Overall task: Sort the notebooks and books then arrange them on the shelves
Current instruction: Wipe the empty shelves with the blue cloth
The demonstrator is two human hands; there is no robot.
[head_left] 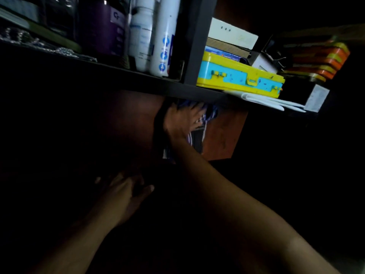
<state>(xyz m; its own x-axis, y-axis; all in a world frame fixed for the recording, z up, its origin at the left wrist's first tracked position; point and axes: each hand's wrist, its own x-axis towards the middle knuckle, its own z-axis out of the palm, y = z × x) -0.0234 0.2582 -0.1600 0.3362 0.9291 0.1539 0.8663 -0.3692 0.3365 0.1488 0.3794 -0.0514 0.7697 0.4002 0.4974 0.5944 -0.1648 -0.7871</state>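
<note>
In the dark compartment under the shelf board (150,84), several upright books or notebooks (194,139) with blue and white edges stand against the brown back panel. My right hand (182,123) reaches in and lies on their tops, fingers spread over them; motion blur hides the exact grip. My left hand (122,191) is lower and nearer, in deep shadow, fingers extended toward something dark that I cannot make out.
On the shelf above stand white bottles (158,36) and a purple container (102,26). Right of a vertical divider (195,40) lie a yellow and blue tin case (239,77), white boxes (231,34), orange tins (320,56) and folded white paper (272,101).
</note>
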